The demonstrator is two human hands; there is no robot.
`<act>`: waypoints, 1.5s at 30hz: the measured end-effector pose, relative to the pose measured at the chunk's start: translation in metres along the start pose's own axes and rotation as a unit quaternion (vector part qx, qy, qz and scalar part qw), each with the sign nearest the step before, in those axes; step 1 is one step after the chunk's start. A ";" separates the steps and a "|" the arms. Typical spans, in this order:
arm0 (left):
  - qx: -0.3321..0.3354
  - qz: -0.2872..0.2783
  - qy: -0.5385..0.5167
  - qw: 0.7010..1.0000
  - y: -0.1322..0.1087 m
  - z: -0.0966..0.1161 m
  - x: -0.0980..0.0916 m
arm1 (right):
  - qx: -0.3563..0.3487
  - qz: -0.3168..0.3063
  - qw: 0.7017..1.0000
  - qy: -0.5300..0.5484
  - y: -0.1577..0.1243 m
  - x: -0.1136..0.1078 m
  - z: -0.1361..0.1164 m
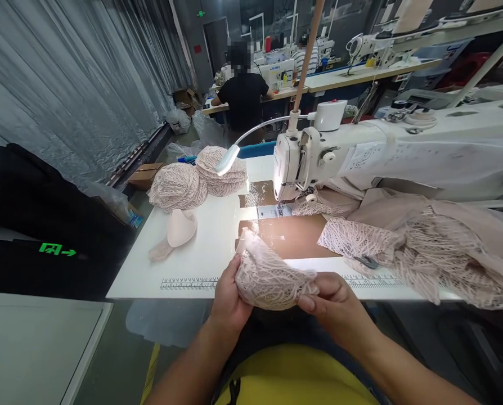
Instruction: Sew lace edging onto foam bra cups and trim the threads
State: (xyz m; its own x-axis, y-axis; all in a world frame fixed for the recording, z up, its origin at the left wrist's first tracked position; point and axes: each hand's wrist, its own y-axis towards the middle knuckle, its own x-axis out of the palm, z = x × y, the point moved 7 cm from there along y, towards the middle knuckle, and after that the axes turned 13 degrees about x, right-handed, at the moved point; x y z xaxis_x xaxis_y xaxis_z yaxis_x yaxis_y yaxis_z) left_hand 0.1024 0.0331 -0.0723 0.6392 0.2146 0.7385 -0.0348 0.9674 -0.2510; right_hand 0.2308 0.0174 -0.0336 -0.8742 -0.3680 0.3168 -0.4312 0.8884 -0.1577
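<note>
A beige lace-covered bra cup (272, 275) is held between my two hands at the table's front edge. My left hand (231, 295) grips its left side, with the fingers mostly hidden beneath it. At the right edge of the cup, my right hand (333, 301) pinches the lace between thumb and fingers. Just beyond the cup stands the sewing machine's needle area (280, 209), lit by a small lamp (228, 160). To the left, a plain beige cup (182, 226) lies on the white table (213, 242).
Two stacks of lace cups, a left one (178, 185) and a right one (221, 169), stand at the back left. Lace fabric (454, 247) heaps over the right side, with small thread snips (367, 262) on it. A co-worker in black (243, 101) sits ahead.
</note>
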 end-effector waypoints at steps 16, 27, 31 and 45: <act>0.075 -0.339 0.389 0.853 -0.034 0.045 0.022 | 0.032 -0.080 0.970 -0.228 0.001 0.021 -0.017; 0.056 -0.330 0.443 0.832 -0.034 0.026 0.005 | -0.095 0.049 0.951 -0.290 0.005 0.018 -0.024; 0.074 -0.319 0.442 0.835 -0.030 0.033 0.006 | -0.076 0.046 0.951 -0.297 0.009 0.018 -0.022; 0.034 -0.292 0.408 0.864 -0.014 0.029 0.011 | 0.004 0.040 0.950 -0.311 0.019 0.005 -0.012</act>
State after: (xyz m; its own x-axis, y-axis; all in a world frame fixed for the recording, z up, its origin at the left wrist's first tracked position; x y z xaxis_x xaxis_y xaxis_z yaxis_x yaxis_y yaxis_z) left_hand 0.0877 0.0262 -0.0421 0.8909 -0.4531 0.0322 0.4501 0.8900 0.0725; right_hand 0.2204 0.0358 -0.0240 -0.8657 -0.3929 -0.3100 -0.3578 0.9190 -0.1656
